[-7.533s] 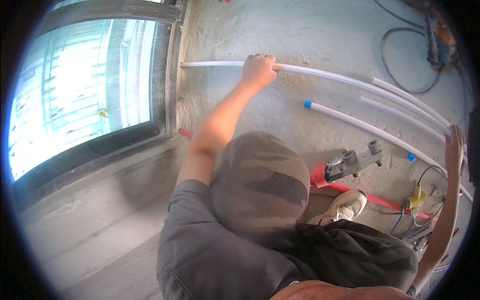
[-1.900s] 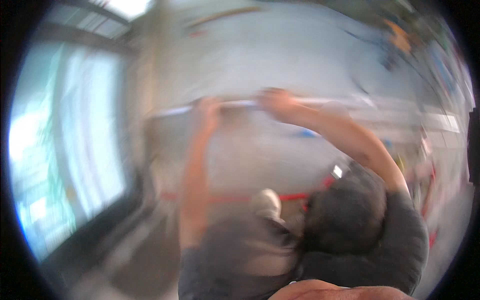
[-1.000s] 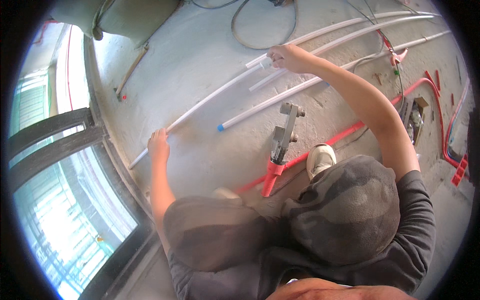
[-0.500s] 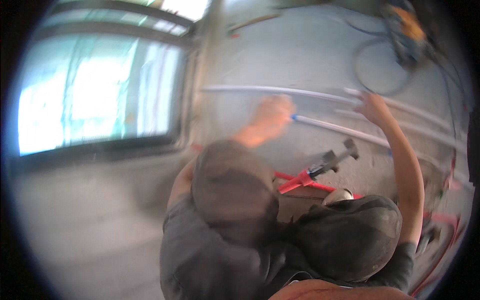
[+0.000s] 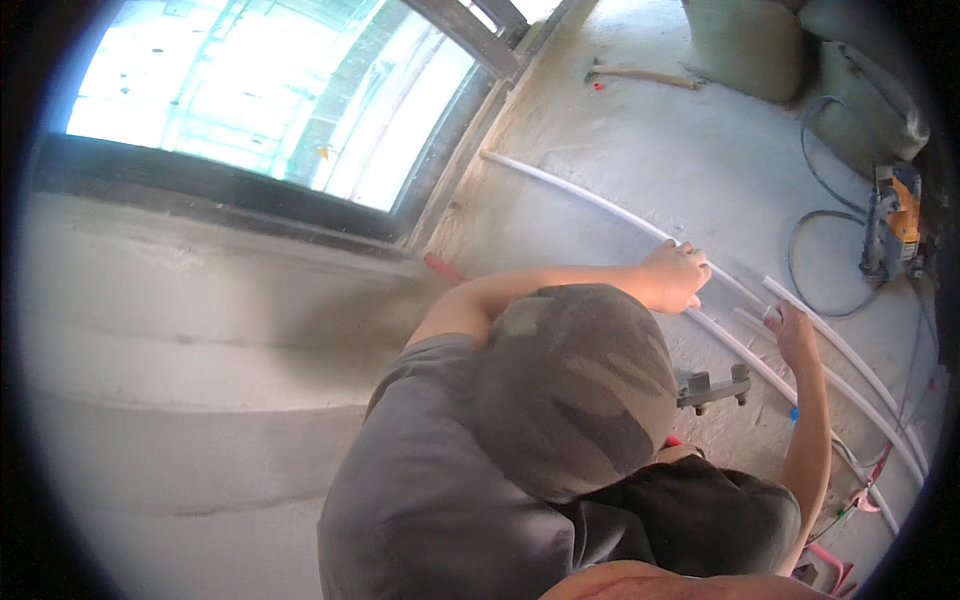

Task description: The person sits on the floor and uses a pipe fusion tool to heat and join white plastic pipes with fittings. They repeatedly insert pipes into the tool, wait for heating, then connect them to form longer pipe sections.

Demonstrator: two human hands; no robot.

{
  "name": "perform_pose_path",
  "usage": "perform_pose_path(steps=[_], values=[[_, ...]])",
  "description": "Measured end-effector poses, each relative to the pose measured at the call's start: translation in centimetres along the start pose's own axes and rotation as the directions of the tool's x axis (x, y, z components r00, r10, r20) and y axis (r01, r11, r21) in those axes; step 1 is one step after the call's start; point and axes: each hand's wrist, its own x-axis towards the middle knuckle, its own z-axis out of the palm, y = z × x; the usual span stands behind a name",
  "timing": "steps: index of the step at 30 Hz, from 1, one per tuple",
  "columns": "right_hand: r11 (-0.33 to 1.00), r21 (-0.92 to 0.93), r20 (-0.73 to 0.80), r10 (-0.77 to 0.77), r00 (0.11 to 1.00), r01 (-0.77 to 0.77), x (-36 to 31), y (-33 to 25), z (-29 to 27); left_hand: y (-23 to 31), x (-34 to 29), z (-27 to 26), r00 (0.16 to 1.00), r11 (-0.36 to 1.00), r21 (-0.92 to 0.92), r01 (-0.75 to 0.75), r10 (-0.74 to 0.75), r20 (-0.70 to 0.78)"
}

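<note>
A long white pipe [image 5: 590, 197] runs from beside the window toward my right. My left hand [image 5: 672, 275] is curled over it, fingers bent around it. My right hand [image 5: 795, 335] is closed on the same pipe farther right, a short white piece showing at its fingertips. A second white pipe [image 5: 745, 352] lies nearer me, its near end close under my left hand; whether the fingers touch it I cannot tell. Beside my knee a grey tool head with black studs [image 5: 715, 388] sticks out, the rest hidden behind the knee.
More white pipes [image 5: 850, 360] lie to the right. A yellow-and-black power tool [image 5: 893, 225] with a dark cord stands at the far right. A hammer [image 5: 645, 75] lies on the concrete floor, near full sacks [image 5: 745, 45]. At the left are a wall and the window frame [image 5: 240, 195].
The view has turned, so the window sits higher. My left hand has moved right from the nearer pipe's blue-tipped end to the long pipe, closer to my right hand.
</note>
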Motion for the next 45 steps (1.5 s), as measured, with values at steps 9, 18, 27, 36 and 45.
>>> perform_pose_path(steps=[9, 18, 27, 36, 45], values=[[0.987, 0.004, 0.111, 0.161, 0.981, -0.163, 1.8, -3.3, -1.3, -9.9, 4.3, 8.7, 0.970, 0.974, -0.060, -0.217, 0.208, -0.125], [0.982, 0.046, 0.113, 0.180, 0.977, -0.186, 4.5, -6.0, 1.6, -14.5, 2.6, 9.6, 0.957, 0.966, -0.121, -0.227, 0.198, -0.210], [0.945, -0.161, 0.103, 0.302, 0.948, -0.283, 4.0, -6.3, 1.0, -18.4, 3.2, 9.6, 0.919, 0.913, -0.239, -0.331, 0.254, -0.301], [0.813, 0.326, -0.182, 0.554, 0.812, -0.482, -11.1, -17.5, -1.6, -19.4, 3.4, 8.6, 0.907, 0.949, -0.157, -0.275, 0.202, -0.370], [0.668, 0.547, 0.080, 0.558, 0.826, -0.504, -11.4, -27.4, -8.6, -18.8, 2.5, 9.8, 0.889, 0.957, -0.134, -0.258, 0.181, -0.422]])
